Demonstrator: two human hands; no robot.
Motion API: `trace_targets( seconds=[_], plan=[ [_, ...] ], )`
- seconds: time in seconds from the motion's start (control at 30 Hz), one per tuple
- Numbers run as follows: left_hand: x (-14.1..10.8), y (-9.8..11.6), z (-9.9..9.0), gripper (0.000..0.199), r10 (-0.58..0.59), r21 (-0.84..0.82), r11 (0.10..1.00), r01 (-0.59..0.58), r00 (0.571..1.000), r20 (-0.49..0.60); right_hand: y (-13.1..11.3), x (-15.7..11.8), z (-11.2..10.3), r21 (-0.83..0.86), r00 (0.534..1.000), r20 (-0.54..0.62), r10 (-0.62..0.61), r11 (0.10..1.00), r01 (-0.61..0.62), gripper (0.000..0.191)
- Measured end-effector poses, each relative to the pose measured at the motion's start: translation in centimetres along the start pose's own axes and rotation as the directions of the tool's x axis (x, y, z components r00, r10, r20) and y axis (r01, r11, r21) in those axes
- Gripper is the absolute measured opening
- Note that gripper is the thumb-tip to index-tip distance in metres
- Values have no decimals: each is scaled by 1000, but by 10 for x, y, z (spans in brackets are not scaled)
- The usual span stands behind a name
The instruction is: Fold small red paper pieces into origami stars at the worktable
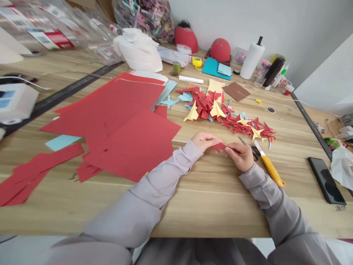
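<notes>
Between my two hands is a small folded piece of red paper (pixel 218 146), held just above the wooden table (pixel 209 209). My left hand (pixel 205 141) pinches its left end, thumb on top. The fingertips of my right hand (pixel 240 156) are closed on its right end. Just beyond my hands lies a heap of folded paper shapes (pixel 204 105), mostly red with some yellow and light blue. Scissors with dark handles (pixel 254 152) lie partly hidden behind my right hand. Beside them is a utility knife with a yellow handle (pixel 271 170), its blade showing.
Large red paper sheets (pixel 129 143) spread over the left side, with red strips (pixel 35 173) nearer the edge. A black phone (pixel 327 180) lies at the right. Along the back stand a white bottle (pixel 252 60), a yellow tape measure (pixel 196 62) and white tissues (pixel 140 51).
</notes>
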State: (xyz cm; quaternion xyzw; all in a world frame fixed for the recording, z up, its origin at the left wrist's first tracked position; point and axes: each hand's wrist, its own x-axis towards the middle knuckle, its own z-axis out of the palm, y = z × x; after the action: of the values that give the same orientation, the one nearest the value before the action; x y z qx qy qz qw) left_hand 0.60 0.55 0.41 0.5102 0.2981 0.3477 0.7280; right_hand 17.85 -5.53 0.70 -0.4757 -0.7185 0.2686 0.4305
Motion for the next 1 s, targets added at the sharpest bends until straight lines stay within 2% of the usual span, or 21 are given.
trace_targets(
  seconds=[0.1, 0.17, 0.23, 0.33, 0.43, 0.7, 0.87, 1.0],
  plan=[
    [1, 0, -2, 44, -48, -80, 995, 51, 998, 36, 2, 1, -1, 3, 1000, -18, 11, 1000, -11, 18],
    [1, -1, -1, 47, -38, -97, 995, 40, 999, 27, 3, 1, -1, -9, 1000, -19, 16, 1000, -16, 20],
    [0, -1, 0, 45, 18, -39, 999, -18, 1000, -4, 4, 0, -1, -18, 1000, -17, 15, 1000, -16, 20],
    [-2, -4, 3, 40, 132, 170, 978, -120, 989, -63, 5, 0, 0, -25, 1000, 5, 2, 1000, -2, 19],
    [-3, -8, 5, 31, 197, 318, 936, -154, 974, -108, 6, -1, 1, -27, 999, 37, 1, 1000, 0, 18],
    [-2, -6, 1, 26, 255, 346, 919, -190, 955, -152, 9, -1, 2, 68, 996, 53, 78, 994, -82, 21],
    [-3, -8, 2, 31, 238, 370, 913, -171, 961, -143, 10, -1, 2, 24, 996, 86, 17, 1000, -19, 21],
    [-4, -8, 5, 27, 234, 383, 908, -168, 963, -134, 9, -1, 1, -48, 994, 98, -56, 997, 61, 22]
  ],
)
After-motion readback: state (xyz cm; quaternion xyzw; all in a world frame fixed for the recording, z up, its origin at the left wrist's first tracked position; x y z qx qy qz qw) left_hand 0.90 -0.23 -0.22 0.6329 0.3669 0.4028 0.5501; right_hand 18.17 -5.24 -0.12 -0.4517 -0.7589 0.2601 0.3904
